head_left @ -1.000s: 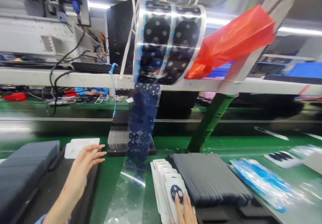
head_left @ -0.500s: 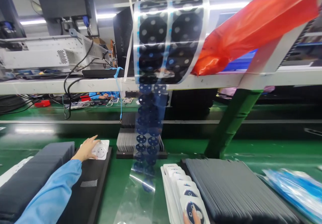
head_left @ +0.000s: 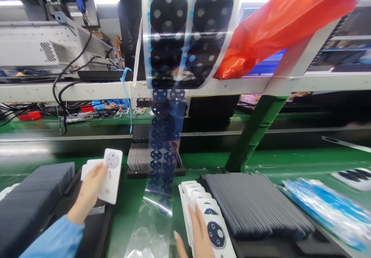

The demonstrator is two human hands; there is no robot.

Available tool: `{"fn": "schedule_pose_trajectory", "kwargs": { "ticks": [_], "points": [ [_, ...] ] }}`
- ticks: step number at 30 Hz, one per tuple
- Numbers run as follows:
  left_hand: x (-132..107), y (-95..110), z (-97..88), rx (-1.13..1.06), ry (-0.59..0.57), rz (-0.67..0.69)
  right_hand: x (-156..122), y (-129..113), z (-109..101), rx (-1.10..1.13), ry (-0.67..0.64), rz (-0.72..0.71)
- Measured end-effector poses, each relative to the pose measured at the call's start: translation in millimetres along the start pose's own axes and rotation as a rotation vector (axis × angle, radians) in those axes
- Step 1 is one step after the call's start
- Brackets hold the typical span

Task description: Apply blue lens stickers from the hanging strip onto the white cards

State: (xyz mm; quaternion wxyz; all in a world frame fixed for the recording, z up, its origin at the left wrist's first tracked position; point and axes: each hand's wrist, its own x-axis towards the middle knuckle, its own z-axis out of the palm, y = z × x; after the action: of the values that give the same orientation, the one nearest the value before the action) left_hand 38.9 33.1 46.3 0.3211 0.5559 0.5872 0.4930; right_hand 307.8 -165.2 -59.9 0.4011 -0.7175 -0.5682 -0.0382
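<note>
My left hand (head_left: 89, 190) pinches a white phone back cover (head_left: 111, 186) by its edge, thumb on its face. The cover is tilted, and a pale round camera ring shows near its top. Another white cover (head_left: 92, 164) shows behind that hand; whether it is also held, I cannot tell. Below lies a black tray (head_left: 107, 227). My right hand (head_left: 199, 233), fingers stretched out and apart, rests against an overlapping row of white covers (head_left: 223, 240). On the front cover of that row sits a dark blue round film with holes (head_left: 216, 234).
Dark upright sheets (head_left: 255, 204) fill a tray at right; similar grey sheets (head_left: 34, 207) stand at left. A roll of dark round films (head_left: 191, 29) hangs overhead, its clear strip (head_left: 153, 227) trailing down to the green bench. Blue plastic packets (head_left: 327, 207) lie far right. A red bag (head_left: 278, 33) hangs above.
My left hand has lifted the white cover off the black tray, bringing it up and nearer. My right hand has moved up along the row of covers, fingers now spread. The view has shifted slightly.
</note>
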Motion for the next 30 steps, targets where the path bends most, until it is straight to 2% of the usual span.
{"fn": "schedule_pose_trajectory", "kwargs": {
  "ticks": [2, 5, 9, 13, 15, 18, 20, 23, 26, 28, 30],
  "points": [
    [-33, 2, 21.7, -0.446, -0.161, -0.264, 23, -22, 5, 0.079, -0.127, 0.079],
    [-72, -3, 45.3, -0.709, -0.359, -0.459, 49, -36, 17, 0.129, -0.28, 0.213],
    [-92, -17, 56.5, -0.789, -0.471, -0.504, 59, -26, 34, 0.323, -0.314, 0.294],
    [-97, -22, 58.1, -0.755, -0.497, -0.522, 60, -13, 44, 0.493, -0.282, 0.369],
    [-99, -20, 58.2, -0.716, -0.495, -0.521, 62, -14, 43, 0.661, -0.311, 0.393],
    [-101, -18, 57.2, -0.665, -0.514, -0.535, 66, -21, 35, 0.892, -0.365, 0.334],
    [-101, -20, 56.0, -0.653, -0.582, -0.55, 67, -26, 28, 0.895, -0.368, 0.294],
    [-101, -25, 55.1, -0.663, -0.664, -0.573, 66, -30, 20, 0.789, -0.38, 0.249],
    [-101, -30, 56.4, -0.675, -0.604, -0.588, 61, -27, 20, 0.682, -0.407, 0.09],
    [-101, -30, 57.9, -0.682, -0.559, -0.595, 58, -25, 22, 0.558, -0.351, -0.059],
    [-102, -28, 58.9, -0.701, -0.535, -0.603, 55, -23, 24, 0.369, -0.229, -0.209]
  ]
}}
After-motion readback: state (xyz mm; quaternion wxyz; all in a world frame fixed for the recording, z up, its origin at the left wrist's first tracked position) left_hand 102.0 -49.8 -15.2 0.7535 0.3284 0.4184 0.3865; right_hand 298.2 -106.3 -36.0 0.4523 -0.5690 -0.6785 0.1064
